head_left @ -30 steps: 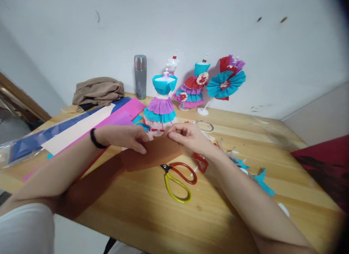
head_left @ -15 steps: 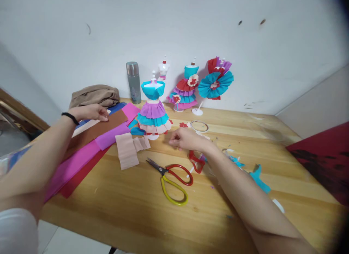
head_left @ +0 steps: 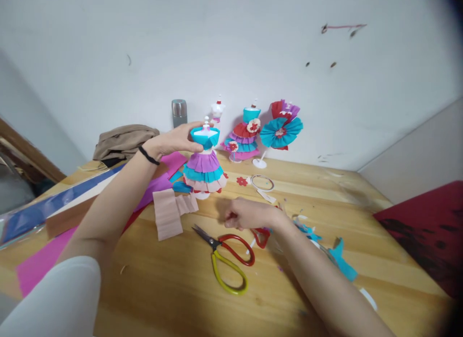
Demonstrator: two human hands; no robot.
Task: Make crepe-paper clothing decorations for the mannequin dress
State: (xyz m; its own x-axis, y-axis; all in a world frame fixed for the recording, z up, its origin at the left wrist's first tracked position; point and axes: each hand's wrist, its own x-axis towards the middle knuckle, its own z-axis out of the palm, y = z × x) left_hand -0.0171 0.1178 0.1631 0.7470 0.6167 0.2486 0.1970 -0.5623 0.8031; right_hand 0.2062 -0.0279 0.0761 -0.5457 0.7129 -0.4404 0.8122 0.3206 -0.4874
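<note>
My left hand is closed around the upper body of a small dress form, thumb in front and fingers behind. The form stands upright on a white base, dressed in a turquoise crepe-paper top and purple, turquoise and pale pink ruffles. My right hand is loosely curled over the table to the right of it, with nothing visible in its fingers. Just below lie scissors with one red and one yellow handle. A pale pink crepe-paper piece rests left of them. Red scraps lie beside my right wrist.
Coloured paper sheets spread along the left. Behind stand a flask, a bare white form and two dressed forms. A brown cloth, a wire ring and turquoise scraps lie around.
My left hand has moved right from the brown paper to the dress form and taken hold of its top. My right hand stays curled near the scissors. The view has tilted up slightly.
</note>
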